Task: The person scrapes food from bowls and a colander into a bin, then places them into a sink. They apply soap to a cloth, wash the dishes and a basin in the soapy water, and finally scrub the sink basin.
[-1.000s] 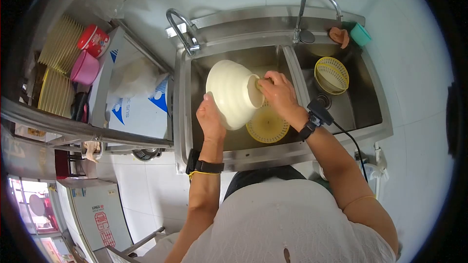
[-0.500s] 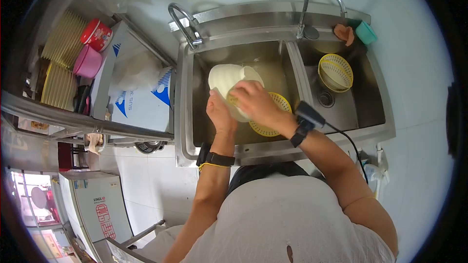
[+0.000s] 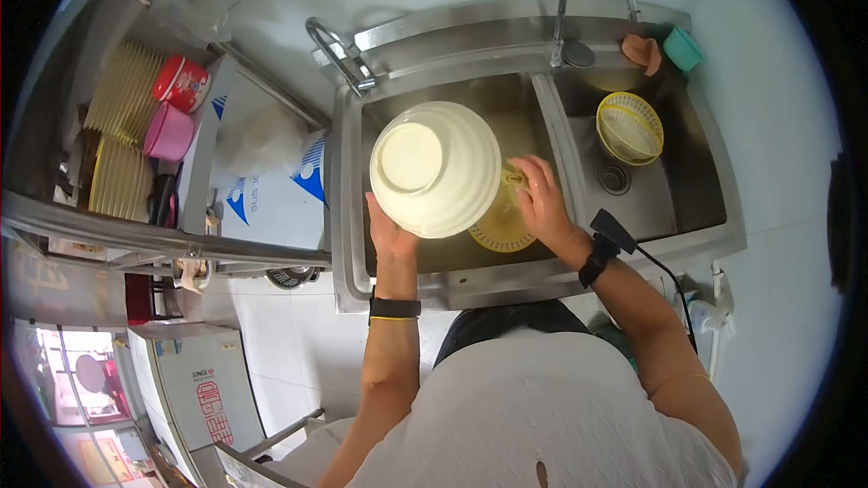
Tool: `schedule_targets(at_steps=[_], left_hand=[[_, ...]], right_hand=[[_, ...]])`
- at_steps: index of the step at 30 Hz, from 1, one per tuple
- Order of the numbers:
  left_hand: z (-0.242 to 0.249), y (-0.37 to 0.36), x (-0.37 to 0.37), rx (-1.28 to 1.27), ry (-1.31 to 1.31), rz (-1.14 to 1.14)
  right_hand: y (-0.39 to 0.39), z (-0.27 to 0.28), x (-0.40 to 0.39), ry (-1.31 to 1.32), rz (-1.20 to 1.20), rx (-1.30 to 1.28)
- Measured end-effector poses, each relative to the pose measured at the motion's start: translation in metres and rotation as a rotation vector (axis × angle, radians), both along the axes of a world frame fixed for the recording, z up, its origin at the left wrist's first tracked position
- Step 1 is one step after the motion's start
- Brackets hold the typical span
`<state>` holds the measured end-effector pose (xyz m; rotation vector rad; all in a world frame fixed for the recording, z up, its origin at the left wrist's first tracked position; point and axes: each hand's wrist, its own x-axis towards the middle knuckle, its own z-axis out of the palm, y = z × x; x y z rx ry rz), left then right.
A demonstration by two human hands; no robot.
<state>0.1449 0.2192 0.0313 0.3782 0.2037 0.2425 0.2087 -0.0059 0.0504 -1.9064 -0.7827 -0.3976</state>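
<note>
White shirt [image 3: 551, 398] nearest, below both hands. Left hand [image 3: 391, 233] closed on the cream bowl [image 3: 436, 172], gripping its lower left side, palm under the rim, most fingers hidden behind it. Bowl is tilted, base and ribbed outside toward the camera, held up over the left basin [image 3: 434, 258], between the hands and mostly above the left one. Right hand [image 3: 545, 201] just right of bowl, fingers curled narrow around a small yellow-green piece [image 3: 514, 179], its exact type too small to tell. Dark straps on both wrists; the right one carries a black device [image 3: 614, 230] with a cable. Below the bowl and just left of the right hand, a yellow strainer [image 3: 503, 231] sits in cloudy water in the left basin, partly covered by the bowl. Right of right hand, the right basin [image 3: 674, 194] has a drain [image 3: 615, 179] and yellow basket [image 3: 631, 129] beyond it. Farther past the hands, left faucet [image 3: 336, 54], right faucet [image 3: 562, 14], orange-brown cloth [image 3: 641, 53] and teal container [image 3: 683, 50] at the back right. Well left of left hand, shelf holds yellowish plates [image 3: 122, 140], pink container [image 3: 169, 132], red container [image 3: 182, 83]. White cabinet [image 3: 203, 384] farther off, lower left.
</note>
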Motion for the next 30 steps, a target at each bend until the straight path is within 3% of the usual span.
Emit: schedule_targets(at_steps=[4,6,7,10,12,14,16,18,19,20,22,24,25,27,30], left_hand=[[0.009,-0.013,-0.003,0.027,0.019,-0.013],[0.005,-0.013,-0.005,-0.002,0.022,0.010],[0.003,-0.013,-0.005,0.006,0.041,0.028],[0.009,-0.026,-0.003,0.055,0.109,0.056],[0.020,-0.053,0.000,0.078,0.158,0.026],[0.033,-0.079,0.001,-0.002,0.204,0.021],[0.022,-0.086,0.011,0.046,0.165,-0.003],[0.026,-0.095,0.025,-0.216,-0.278,-0.409],[0.036,-0.121,0.034,0.037,0.150,-0.061],[0.065,-0.135,0.035,-0.140,0.159,-0.119],[0.066,-0.138,0.029,-0.120,0.077,-0.263],[0.043,-0.127,0.014,-0.072,0.115,-0.231],[0.029,-0.119,0.005,-0.014,0.166,-0.214],[0.006,-0.104,-0.018,-0.004,0.207,-0.149],[-0.005,-0.098,-0.057,0.013,0.312,-0.006]], right_hand=[[-0.005,0.021,0.009,-0.126,0.100,0.004],[-0.007,0.025,0.010,-0.188,0.153,-0.253],[-0.008,0.025,0.009,-0.190,0.152,-0.248],[-0.017,0.021,0.009,-0.037,0.019,-0.418],[-0.024,0.023,0.007,-0.232,-0.064,-0.427],[-0.039,0.026,0.020,-0.203,-0.152,-0.505],[-0.057,0.025,0.038,-0.171,-0.214,-0.570],[-0.082,0.024,0.061,-0.274,-0.325,-0.450],[-0.097,0.026,0.068,-0.205,-0.361,-0.488],[-0.113,0.028,0.075,-0.139,-0.396,-0.526],[-0.151,0.004,0.102,0.143,-0.566,-0.604],[-0.183,-0.018,0.134,0.541,-0.733,-0.577],[-0.209,-0.046,0.152,0.547,-0.721,-0.585],[-0.248,-0.104,0.179,0.882,-0.514,0.034],[-0.261,-0.103,0.177,1.151,-0.149,0.668]])
